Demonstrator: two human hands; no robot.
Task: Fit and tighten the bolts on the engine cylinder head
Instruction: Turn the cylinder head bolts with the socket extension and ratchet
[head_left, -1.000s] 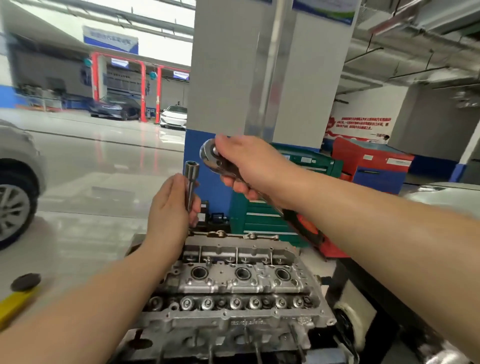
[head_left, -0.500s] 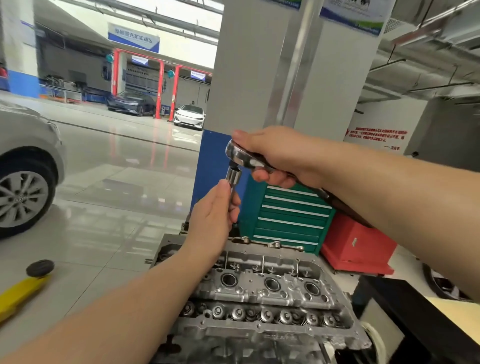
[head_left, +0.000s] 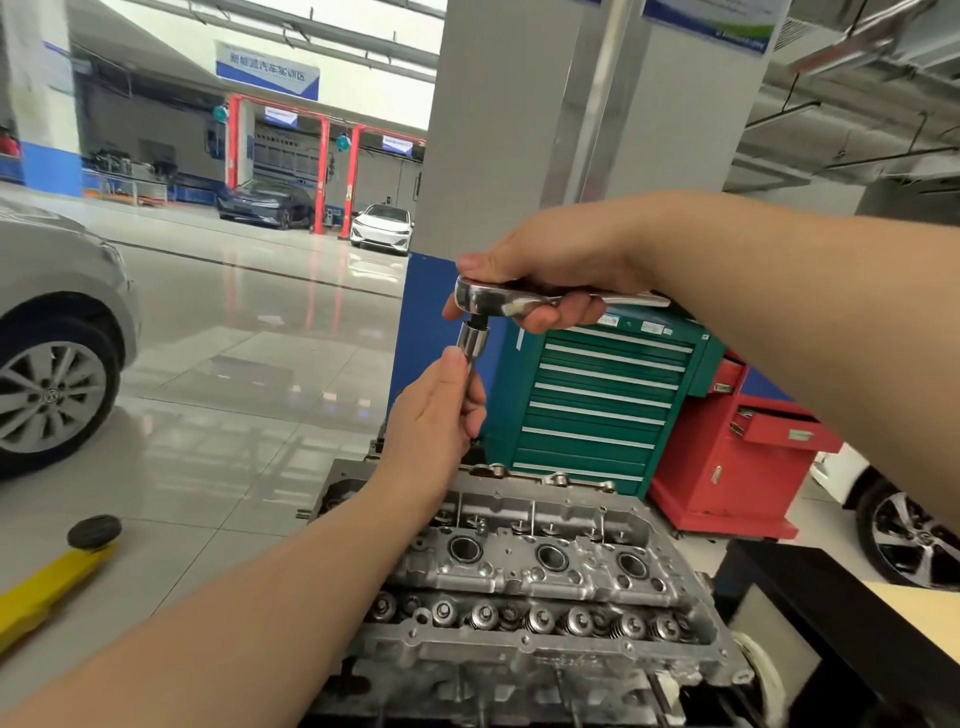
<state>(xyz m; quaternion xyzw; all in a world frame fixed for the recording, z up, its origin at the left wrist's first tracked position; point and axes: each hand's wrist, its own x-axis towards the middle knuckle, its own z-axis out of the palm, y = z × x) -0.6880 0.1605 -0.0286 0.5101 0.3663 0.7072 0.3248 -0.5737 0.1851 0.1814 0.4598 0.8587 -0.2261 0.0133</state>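
Two hands are occupied above the cylinder head: the socket is pinched by the left hand, the ratchet gripped by the right hand. Tool assembly appears underway; next, seating the socket on a bolt would be required.

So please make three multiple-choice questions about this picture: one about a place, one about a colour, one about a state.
1. Where does the long chrome socket sit?
A. under the head of the shiny steel ratchet wrench
B. lying on the grey aluminium cylinder head
C. on the floor

2. What colour is the drawer tool cabinet behind the hands?
A. yellow
B. green
C. black

3. What is the left hand doing?
A. hanging open
B. gripping the socket
C. pressing on the cylinder head

Answers: 1 A, the socket meets the ratchet head from below. 2 B, its drawers are green. 3 B, its fingers curl round the socket, while the right hand holds the ratchet.
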